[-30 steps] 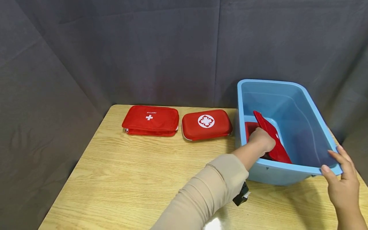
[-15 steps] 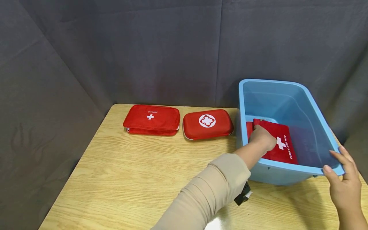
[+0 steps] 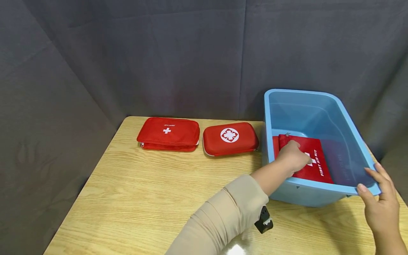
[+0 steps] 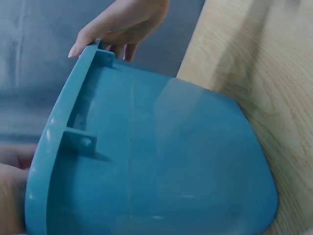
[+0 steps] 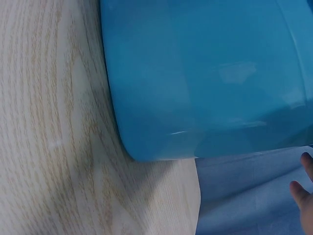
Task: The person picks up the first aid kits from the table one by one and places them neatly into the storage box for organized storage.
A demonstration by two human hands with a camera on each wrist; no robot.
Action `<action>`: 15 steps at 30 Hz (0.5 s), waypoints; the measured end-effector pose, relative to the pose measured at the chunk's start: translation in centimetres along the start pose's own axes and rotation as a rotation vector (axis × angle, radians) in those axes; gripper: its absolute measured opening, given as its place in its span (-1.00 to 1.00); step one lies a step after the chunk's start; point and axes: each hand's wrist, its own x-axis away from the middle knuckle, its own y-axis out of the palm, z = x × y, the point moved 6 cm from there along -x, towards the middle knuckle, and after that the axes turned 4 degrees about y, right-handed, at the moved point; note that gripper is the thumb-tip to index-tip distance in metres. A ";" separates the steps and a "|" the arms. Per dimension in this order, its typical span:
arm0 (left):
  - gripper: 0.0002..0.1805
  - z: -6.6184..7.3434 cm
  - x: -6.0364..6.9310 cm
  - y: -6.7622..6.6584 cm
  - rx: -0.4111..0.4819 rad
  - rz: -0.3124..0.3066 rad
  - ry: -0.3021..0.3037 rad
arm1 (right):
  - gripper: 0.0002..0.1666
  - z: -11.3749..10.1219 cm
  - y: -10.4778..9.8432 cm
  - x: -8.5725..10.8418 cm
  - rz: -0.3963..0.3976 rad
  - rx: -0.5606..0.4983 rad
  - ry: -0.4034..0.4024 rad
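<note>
My left hand [image 3: 292,156] reaches over the near rim into a blue plastic bin [image 3: 307,91]. It is above a red pouch [image 3: 320,161] marked FIRST AID KIT, which lies flat with its white cross partly covered. The fingers look loose and hold nothing visible; contact with the pouch is unclear. Another red item [image 3: 276,143] shows at the bin's left wall, mostly hidden. My right hand [image 3: 380,202] grips the bin's near right corner, thumb on the rim. In the left wrist view, the right hand [image 4: 129,24] holds that rim and the left hand [image 4: 12,196] is blurred.
On the wooden table [image 3: 143,198], left of the bin, lie a red soft first aid pouch [image 3: 169,132] and a red hard-shell first aid case [image 3: 230,139]. A grey curtain [image 3: 178,63] hangs behind the table's back edge.
The red pouch went from tilted in my left hand to lying flat in the bin. My left hand's fingers have loosened and its forearm drew back slightly. The right hand stayed on the rim.
</note>
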 end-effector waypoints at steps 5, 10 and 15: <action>-0.54 -0.4 0.2 -0.1 0.241 -0.036 0.006 | -0.49 0.0 0.1 0.0 0.000 -0.011 0.005; -0.60 -0.4 0.5 -0.5 0.465 -0.087 0.033 | -0.47 0.0 0.2 0.0 -0.005 -0.017 0.014; -0.63 -0.4 0.8 -1.4 0.553 -0.118 0.065 | -0.48 0.0 0.1 0.0 -0.004 -0.015 0.013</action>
